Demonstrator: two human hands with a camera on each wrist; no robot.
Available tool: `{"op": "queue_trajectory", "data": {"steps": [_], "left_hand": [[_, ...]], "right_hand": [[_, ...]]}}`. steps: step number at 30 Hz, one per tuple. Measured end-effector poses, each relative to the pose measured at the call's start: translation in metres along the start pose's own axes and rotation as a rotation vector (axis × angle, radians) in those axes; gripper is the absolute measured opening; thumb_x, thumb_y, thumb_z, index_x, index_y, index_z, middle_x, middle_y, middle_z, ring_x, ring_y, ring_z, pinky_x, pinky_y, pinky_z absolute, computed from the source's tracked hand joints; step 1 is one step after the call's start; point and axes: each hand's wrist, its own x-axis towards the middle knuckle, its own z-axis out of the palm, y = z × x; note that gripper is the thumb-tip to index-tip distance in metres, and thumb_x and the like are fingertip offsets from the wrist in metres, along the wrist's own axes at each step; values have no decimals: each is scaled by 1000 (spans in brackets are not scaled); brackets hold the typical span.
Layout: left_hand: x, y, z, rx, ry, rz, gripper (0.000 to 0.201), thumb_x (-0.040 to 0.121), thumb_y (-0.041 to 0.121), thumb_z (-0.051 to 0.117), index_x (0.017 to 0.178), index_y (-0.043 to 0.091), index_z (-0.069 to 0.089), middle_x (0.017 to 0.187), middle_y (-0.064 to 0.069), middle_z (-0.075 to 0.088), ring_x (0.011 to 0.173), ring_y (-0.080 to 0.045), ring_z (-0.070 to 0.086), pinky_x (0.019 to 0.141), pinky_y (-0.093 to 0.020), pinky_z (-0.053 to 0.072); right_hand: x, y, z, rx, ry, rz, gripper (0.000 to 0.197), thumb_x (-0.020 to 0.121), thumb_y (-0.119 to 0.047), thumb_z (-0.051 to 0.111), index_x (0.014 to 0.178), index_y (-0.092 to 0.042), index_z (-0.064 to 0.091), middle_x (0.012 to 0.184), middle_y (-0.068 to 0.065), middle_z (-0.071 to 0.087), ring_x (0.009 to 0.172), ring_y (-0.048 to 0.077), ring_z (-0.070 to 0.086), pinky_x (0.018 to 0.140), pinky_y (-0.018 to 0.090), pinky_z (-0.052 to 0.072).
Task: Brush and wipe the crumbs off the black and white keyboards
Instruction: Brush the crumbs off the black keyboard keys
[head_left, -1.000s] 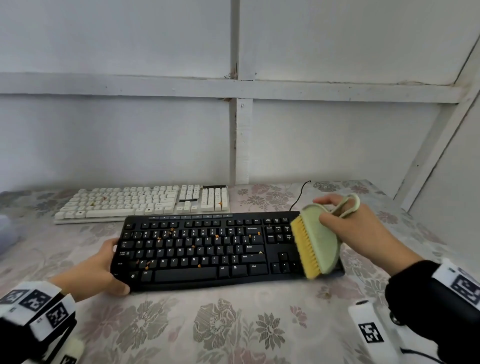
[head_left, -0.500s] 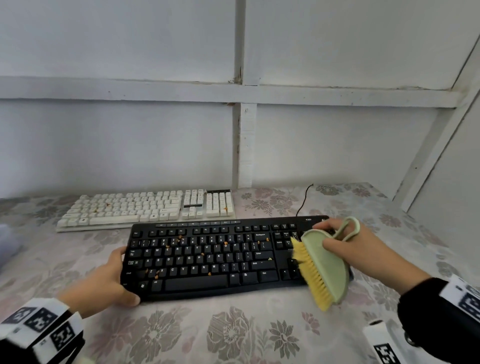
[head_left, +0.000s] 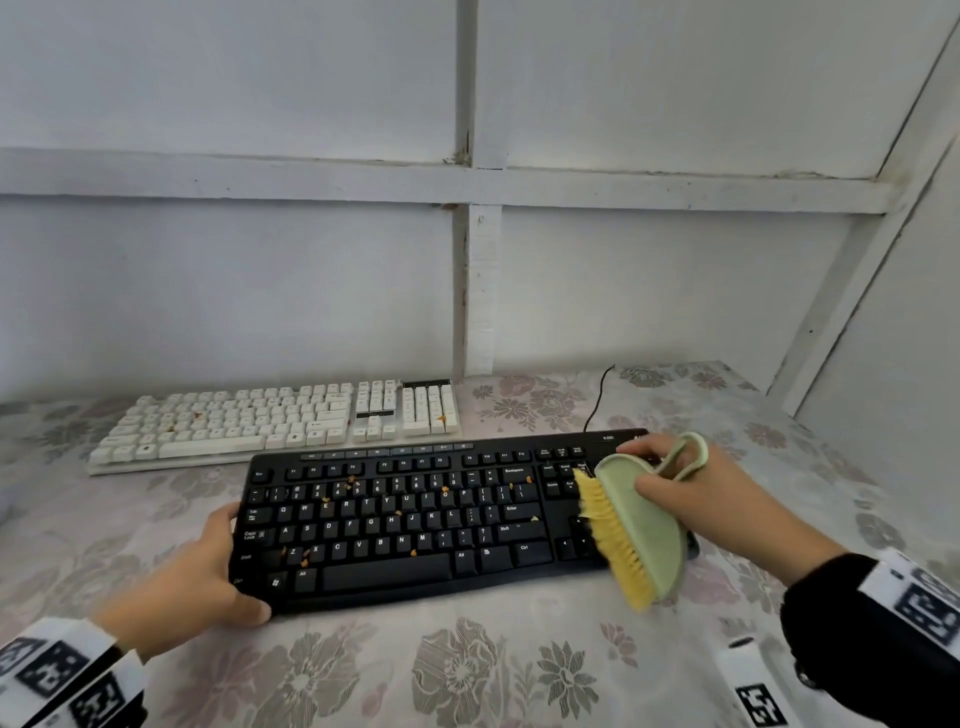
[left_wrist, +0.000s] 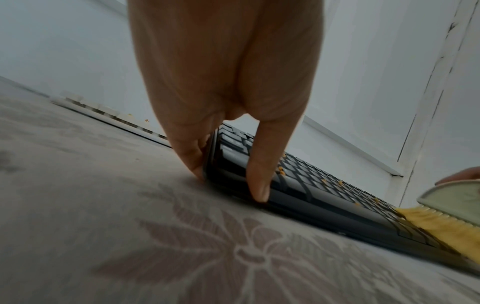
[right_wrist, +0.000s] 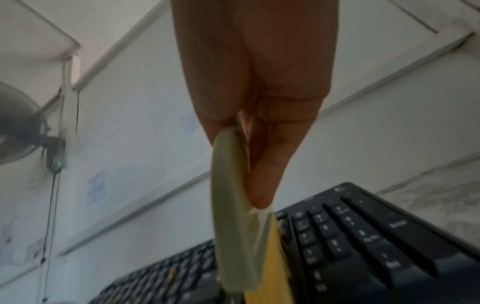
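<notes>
A black keyboard (head_left: 415, 519) lies on the flowered cloth, orange crumbs scattered over its keys. My left hand (head_left: 208, 571) grips its left end, thumb on the front corner; in the left wrist view the fingers (left_wrist: 257, 164) clamp that end of the black keyboard (left_wrist: 311, 185). My right hand (head_left: 696, 493) holds a pale green brush (head_left: 644, 525) with yellow bristles, which rest on the keys near the arrow block. In the right wrist view the brush (right_wrist: 231, 216) stands on edge over the keyboard (right_wrist: 363, 236). A white keyboard (head_left: 270, 421) with a few crumbs lies behind, untouched.
The flowered tablecloth (head_left: 467, 670) covers the table. White wall panels stand close behind and at the right. A black cable (head_left: 597, 400) runs from the black keyboard toward the wall. A wall fan (right_wrist: 23, 127) shows in the right wrist view.
The brush has moved left from the keyboard's right end onto the keys beside the arrow block. My left hand keeps its grip on the left end.
</notes>
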Motion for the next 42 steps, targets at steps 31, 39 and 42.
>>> {"op": "queue_trajectory", "data": {"steps": [31, 39, 42], "left_hand": [[-7, 4, 1, 32, 30, -11, 100, 65, -13, 71, 141, 22, 16, 106, -2, 57, 94, -15, 56, 70, -26, 43], [-5, 2, 0, 6, 30, -18, 101, 63, -14, 72, 141, 21, 17, 107, -2, 58, 94, -14, 56, 69, -26, 43], [-6, 3, 1, 1, 24, -17, 99, 64, -15, 71, 139, 22, 18, 106, -2, 59, 94, -15, 56, 70, -27, 44]], "right_hand": [[5, -20, 9, 94, 62, -3, 27, 87, -9, 55, 105, -26, 66, 97, -5, 67, 86, 14, 64, 68, 27, 52], [16, -17, 21, 118, 103, -18, 30, 86, -10, 55, 108, -30, 63, 94, -2, 67, 78, 13, 63, 57, 13, 47], [2, -15, 19, 42, 5, -9, 28, 85, -10, 56, 100, -33, 64, 95, -7, 67, 85, 14, 63, 70, 27, 52]]}}
